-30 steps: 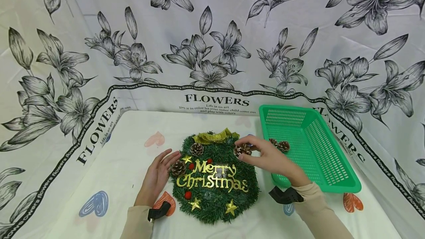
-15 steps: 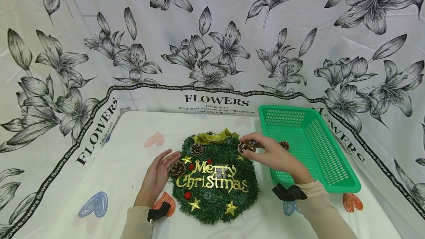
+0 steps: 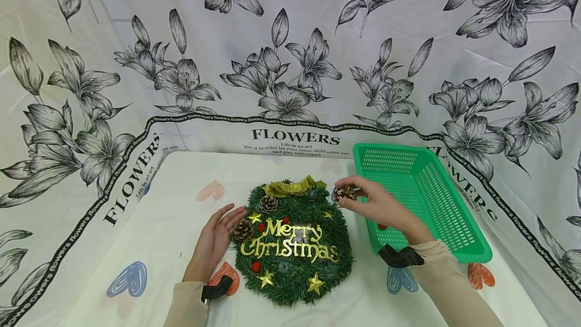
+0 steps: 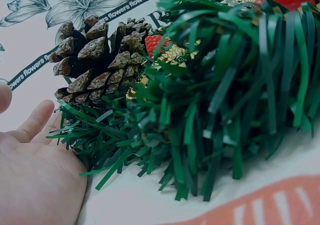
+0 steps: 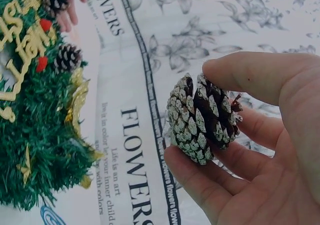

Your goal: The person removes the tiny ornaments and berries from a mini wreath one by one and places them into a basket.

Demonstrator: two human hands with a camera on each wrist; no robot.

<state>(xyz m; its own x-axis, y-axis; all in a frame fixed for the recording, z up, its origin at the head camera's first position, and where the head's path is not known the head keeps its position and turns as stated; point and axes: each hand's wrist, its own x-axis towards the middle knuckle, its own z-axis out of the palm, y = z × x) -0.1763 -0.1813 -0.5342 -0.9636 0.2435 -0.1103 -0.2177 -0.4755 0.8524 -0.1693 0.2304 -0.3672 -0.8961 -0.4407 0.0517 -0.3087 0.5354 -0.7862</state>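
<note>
A green tinsel wreath [image 3: 292, 284] lies on the table, with a gold "Merry Christmas" sign [image 3: 290, 250] across it. Gold stars, red berries and a gold bow [image 3: 295, 187] decorate it. One pine cone [image 3: 268, 204] sits at its upper left, another [image 4: 100, 60] at its left edge. My right hand [image 3: 381, 208] pinches a white-tipped pine cone [image 5: 200, 117] between thumb and fingers, off the wreath's upper right and beside the basket. Fingers extended, my left hand [image 3: 219, 238] rests against the wreath's left edge, palm towards it.
A green plastic basket [image 3: 458, 206] stands right of the wreath, partly behind my right forearm. A small red item [image 3: 383, 226] shows inside it. White cloth printed with hearts covers the table; a flower-printed curtain [image 3: 290, 85] hangs behind.
My right hand has moved right and slightly away from the wreath with the pine cone, uncovering a gold star at the upper right. Pine cones in the basket are now hidden. My left hand stays put.
</note>
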